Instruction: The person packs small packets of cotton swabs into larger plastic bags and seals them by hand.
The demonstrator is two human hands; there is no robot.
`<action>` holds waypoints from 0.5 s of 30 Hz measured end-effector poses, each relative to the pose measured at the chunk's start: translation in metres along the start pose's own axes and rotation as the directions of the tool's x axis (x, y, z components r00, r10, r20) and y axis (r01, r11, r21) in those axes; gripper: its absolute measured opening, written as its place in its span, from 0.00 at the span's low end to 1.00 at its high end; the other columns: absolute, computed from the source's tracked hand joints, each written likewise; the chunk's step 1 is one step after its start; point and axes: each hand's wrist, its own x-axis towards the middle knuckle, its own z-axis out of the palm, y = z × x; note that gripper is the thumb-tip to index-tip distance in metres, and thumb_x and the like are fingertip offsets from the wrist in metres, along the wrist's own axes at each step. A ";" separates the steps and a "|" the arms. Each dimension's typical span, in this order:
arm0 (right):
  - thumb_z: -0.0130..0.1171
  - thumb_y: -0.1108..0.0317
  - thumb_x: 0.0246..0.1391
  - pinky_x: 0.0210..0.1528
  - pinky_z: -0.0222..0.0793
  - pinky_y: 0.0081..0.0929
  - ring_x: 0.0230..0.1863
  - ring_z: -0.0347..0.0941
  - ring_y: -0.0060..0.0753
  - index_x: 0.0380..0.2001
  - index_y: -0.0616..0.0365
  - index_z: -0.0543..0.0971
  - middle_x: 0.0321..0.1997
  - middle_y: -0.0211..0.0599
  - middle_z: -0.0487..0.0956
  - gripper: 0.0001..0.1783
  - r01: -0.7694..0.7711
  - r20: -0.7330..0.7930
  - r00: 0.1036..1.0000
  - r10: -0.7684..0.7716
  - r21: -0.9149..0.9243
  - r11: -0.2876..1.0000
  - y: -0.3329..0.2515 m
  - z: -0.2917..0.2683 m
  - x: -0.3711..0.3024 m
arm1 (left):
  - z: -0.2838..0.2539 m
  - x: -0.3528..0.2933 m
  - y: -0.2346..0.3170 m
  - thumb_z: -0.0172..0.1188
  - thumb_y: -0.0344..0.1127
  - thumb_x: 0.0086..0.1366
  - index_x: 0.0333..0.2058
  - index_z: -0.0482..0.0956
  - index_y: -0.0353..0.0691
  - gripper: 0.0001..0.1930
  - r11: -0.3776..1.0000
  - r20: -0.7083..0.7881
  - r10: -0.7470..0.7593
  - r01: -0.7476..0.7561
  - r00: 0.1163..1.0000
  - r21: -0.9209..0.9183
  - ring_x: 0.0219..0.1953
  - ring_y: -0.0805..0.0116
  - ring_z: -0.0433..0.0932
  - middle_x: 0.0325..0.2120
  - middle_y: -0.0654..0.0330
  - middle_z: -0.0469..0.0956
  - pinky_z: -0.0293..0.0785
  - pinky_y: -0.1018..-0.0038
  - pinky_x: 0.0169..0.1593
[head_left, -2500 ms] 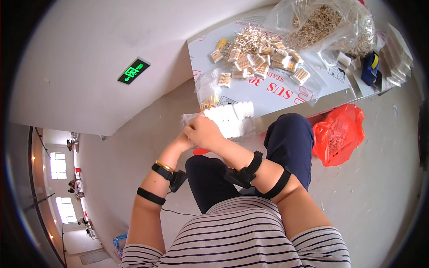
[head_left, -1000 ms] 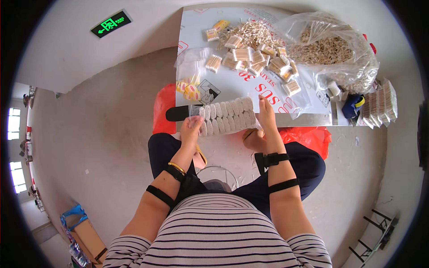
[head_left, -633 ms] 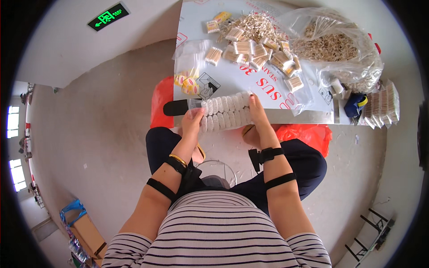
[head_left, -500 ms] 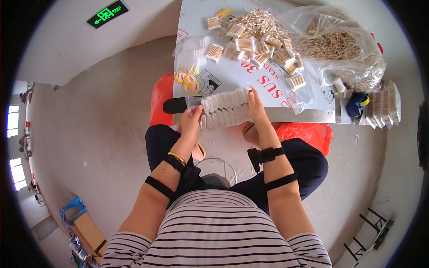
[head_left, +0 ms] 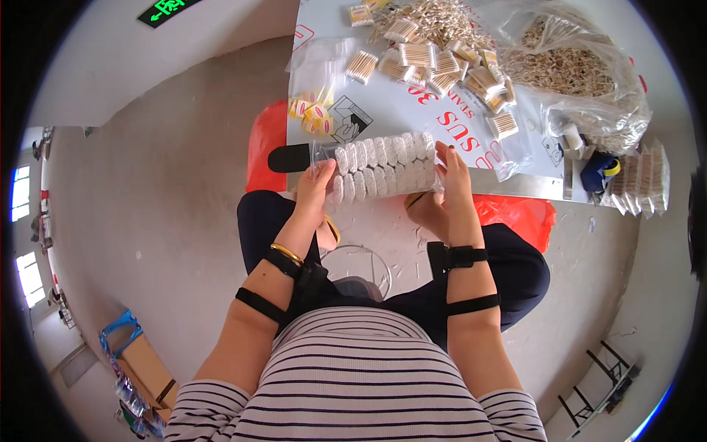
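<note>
A clear plastic bag [head_left: 383, 171] holds two rows of cotton-swab bundles, their white tips facing up. My left hand [head_left: 315, 184] is closed on its left end, where loose film sticks up. At the other end, my right hand [head_left: 454, 171] has its fingers apart beside the bag's edge; whether they touch the film is hard to tell. Just beyond the left hand lie small yellow-and-white cards [head_left: 313, 116], partly on flat clear bags [head_left: 317, 62]. Several packed swab bundles [head_left: 417, 55] lie on the table further back.
The metal-topped table [head_left: 398, 110] carries a heap of loose swabs [head_left: 434, 22] and a large clear sack of swabs [head_left: 567, 70]. A tape dispenser [head_left: 600, 172] and filled packs [head_left: 641, 180] stand at right. Red plastic bags [head_left: 515, 214] hang below the table edge.
The bag has tilted so more of the white tips face me. My right hand has moved right, from gripping the bag's far corner to its end, fingers loosened. My left hand keeps its hold.
</note>
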 end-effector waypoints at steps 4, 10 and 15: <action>0.42 0.49 0.74 0.69 0.60 0.35 0.68 0.66 0.32 0.64 0.62 0.73 0.65 0.39 0.74 0.30 -0.005 0.041 0.999 0.007 -0.046 0.999 -0.002 0.009 -0.007 | 0.003 -0.023 0.018 0.70 0.45 0.65 0.52 0.78 0.42 0.21 0.956 0.076 0.051 -0.071 0.996 0.285 0.38 0.79 0.76 0.37 0.68 0.80 0.72 0.77 0.43; 0.41 0.48 0.75 0.69 0.57 0.34 0.67 0.65 0.32 0.67 0.58 0.70 0.67 0.39 0.71 0.30 0.144 0.075 0.986 -0.147 0.041 0.989 0.022 0.012 0.000 | 0.005 -0.028 0.013 0.62 0.41 0.72 0.58 0.70 0.41 0.21 0.903 0.275 0.151 -0.246 0.949 0.352 0.36 0.82 0.72 0.36 0.69 0.73 0.71 0.81 0.38; 0.41 0.47 0.74 0.68 0.59 0.41 0.62 0.68 0.47 0.66 0.49 0.72 0.60 0.48 0.72 0.27 0.163 -0.085 0.977 -0.197 -0.301 0.940 0.024 0.034 -0.009 | 0.000 -0.021 0.006 0.60 0.43 0.73 0.58 0.71 0.41 0.21 0.878 0.241 0.205 -0.287 0.949 0.383 0.35 0.82 0.72 0.36 0.69 0.74 0.72 0.80 0.38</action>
